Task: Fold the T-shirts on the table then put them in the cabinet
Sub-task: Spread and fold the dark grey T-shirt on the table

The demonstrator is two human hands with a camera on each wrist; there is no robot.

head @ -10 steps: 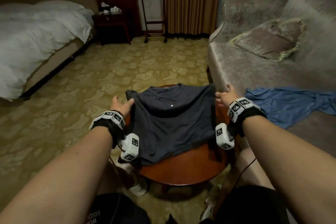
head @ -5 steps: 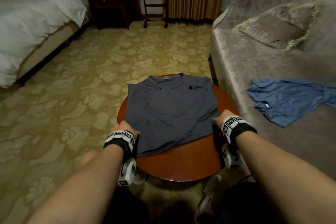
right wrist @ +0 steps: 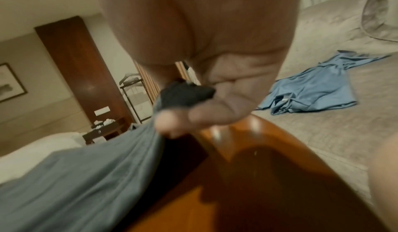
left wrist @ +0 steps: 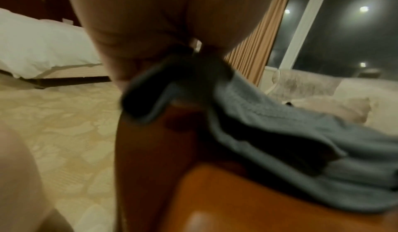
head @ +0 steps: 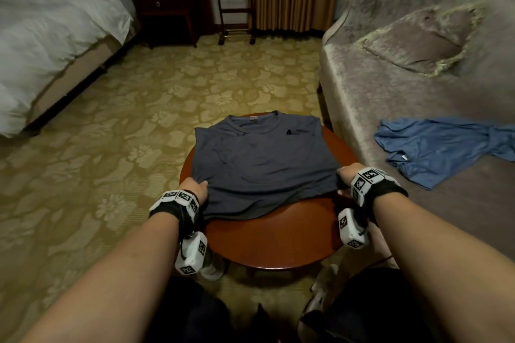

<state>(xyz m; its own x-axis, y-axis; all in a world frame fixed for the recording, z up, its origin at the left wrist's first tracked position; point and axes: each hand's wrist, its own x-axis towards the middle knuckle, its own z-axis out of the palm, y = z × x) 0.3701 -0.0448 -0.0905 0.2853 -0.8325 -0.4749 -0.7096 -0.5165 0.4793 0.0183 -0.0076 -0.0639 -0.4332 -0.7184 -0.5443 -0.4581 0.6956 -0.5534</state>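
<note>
I've got the grey shirt (head: 262, 159) flat on the round table (head: 278, 242), left hand (head: 195, 189) and right hand (head: 347, 177) each pinching a near hem corner. Blue shirt (head: 443, 147) lies on the sofa (head: 376, 97).

The T-shirt (head: 262, 159) lies on the counter (head: 278, 237), with the bed (head: 50, 36) far left of the counter, the sofa (head: 390, 108) right of it carrying another shirt (head: 440, 147).
</note>
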